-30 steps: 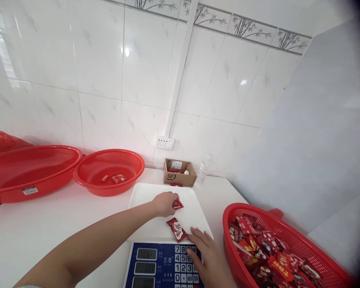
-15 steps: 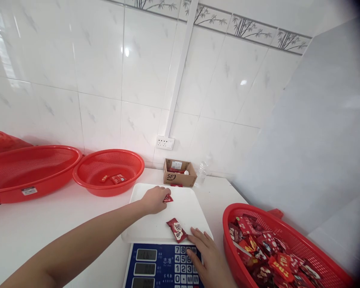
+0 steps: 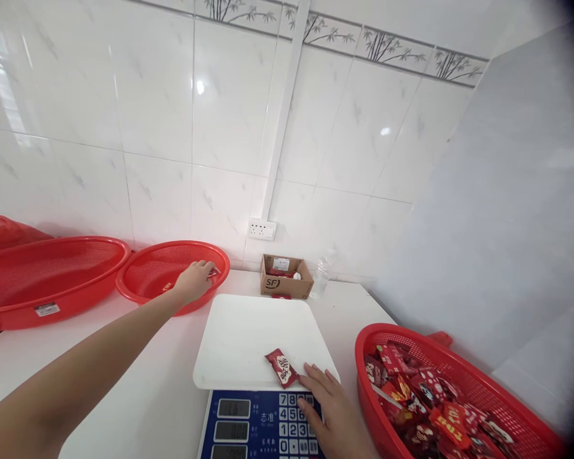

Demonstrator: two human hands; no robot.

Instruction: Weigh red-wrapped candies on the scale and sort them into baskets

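My left hand [image 3: 196, 280] is closed on a small red candy packet [image 3: 213, 272], held over the right side of the round red basket [image 3: 138, 294]. A small red packet [image 3: 166, 287] lies inside that basket, beside my wrist. Resting at the lower right corner of the scale's white tray [image 3: 239, 338] is my right hand [image 3: 332, 408], its fingers spread and holding nothing. Close to its fingertips a dark red candy packet [image 3: 282, 368] lies on the tray. The blue scale panel [image 3: 266, 430], with number keys and displays, sits below.
A red basket [image 3: 363, 357] heaped with wrapped candies stands at right. At far left is a larger red basket [image 3: 119, 245], with a red plastic bag [image 3: 4, 231] behind it. A small cardboard box [image 3: 287, 287] and a clear bottle [image 3: 321, 275] stand near the tiled wall.
My left hand has carried the small packet off the white tray, leftward to the round red basket. My right hand and the dark red packet have stayed in place.
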